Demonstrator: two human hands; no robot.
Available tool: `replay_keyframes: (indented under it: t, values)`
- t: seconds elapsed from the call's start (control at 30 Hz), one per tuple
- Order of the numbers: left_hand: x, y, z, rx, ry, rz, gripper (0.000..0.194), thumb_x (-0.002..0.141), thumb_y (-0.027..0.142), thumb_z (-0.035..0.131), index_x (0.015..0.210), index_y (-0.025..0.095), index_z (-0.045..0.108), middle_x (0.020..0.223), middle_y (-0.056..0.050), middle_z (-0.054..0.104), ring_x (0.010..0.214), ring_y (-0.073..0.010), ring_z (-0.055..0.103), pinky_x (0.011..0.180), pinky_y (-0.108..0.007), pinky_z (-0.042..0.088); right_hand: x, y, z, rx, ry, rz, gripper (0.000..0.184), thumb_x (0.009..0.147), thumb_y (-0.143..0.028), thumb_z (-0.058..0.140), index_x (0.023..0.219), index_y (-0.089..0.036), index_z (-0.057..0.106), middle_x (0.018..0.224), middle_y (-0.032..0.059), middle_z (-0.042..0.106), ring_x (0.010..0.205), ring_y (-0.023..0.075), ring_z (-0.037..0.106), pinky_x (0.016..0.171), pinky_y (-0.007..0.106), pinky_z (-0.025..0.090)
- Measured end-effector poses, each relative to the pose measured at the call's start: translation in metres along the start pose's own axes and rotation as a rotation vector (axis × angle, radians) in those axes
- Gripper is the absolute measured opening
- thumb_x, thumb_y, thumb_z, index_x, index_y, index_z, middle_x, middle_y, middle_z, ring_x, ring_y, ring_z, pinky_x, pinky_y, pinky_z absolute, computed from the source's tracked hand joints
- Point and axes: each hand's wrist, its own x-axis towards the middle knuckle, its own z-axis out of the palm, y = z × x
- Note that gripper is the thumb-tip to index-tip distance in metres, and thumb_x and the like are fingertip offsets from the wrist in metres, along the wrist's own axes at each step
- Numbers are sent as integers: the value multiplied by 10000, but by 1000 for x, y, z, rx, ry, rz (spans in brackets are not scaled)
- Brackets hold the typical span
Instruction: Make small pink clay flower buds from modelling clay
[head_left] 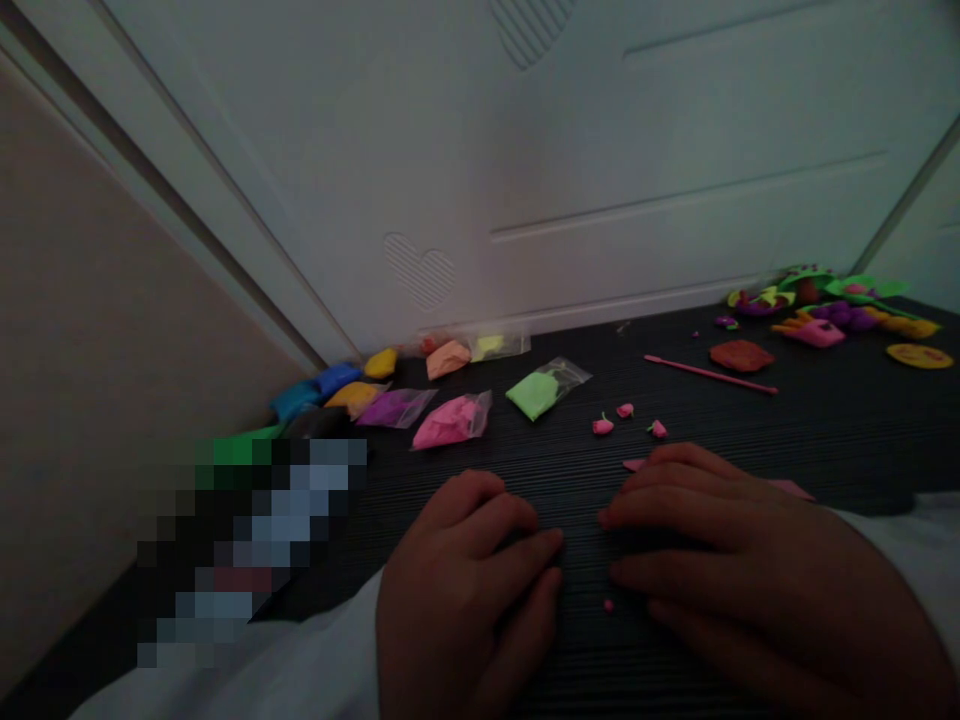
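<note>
My left hand (pixel 465 590) lies on the dark ribbed tabletop (pixel 825 430), fingers loosely bent and pointing right, with nothing in them. My right hand (pixel 750 570) lies flat opposite it, fingers stretched to the left, the fingertips of both hands almost meeting. A flat pink clay piece (pixel 787 488) shows from under the right hand at its far edge. A tiny pink crumb (pixel 608 605) sits between the fingertips. Three small pink clay buds (pixel 602 426) lie just beyond the hands.
Small bags of coloured clay lie at the back left, among them pink (pixel 450 422), green (pixel 544 388) and purple (pixel 401 407). A thin pink stick (pixel 709 374) and a red clay disc (pixel 741 355) lie right of centre. Finished colourful clay shapes (pixel 825 315) crowd the far right. A white panel (pixel 600 150) stands behind.
</note>
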Motion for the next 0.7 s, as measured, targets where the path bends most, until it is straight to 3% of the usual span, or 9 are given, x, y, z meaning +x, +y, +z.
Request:
replay_keyframes:
  t: [0.2,0.37,0.7]
  values:
    - [-1,-3,3,7,-30,8,251,741,142,529,975,177,610,862,-25,575,870,-202,415,748,-377,384,0,2,-1,-11,-18,-15,223,752,-123,512,916,-224,624,1016,25,564,947,185,473,898,414,269]
    - [-2,-3,5,-6,43,4,284,739,148,537,1012,190,602,884,-14,580,883,-195,423,755,-365,388,-1,6,-4,-30,-64,-62,216,758,-159,520,937,-236,612,1038,17,558,959,191,475,878,406,296]
    - [-2,-5,4,6,96,11,201,756,146,518,912,189,637,836,-23,589,849,-198,430,720,-363,390,0,5,-3,-21,-56,-48,224,756,-143,517,933,-237,617,1030,13,562,949,183,475,868,391,302]
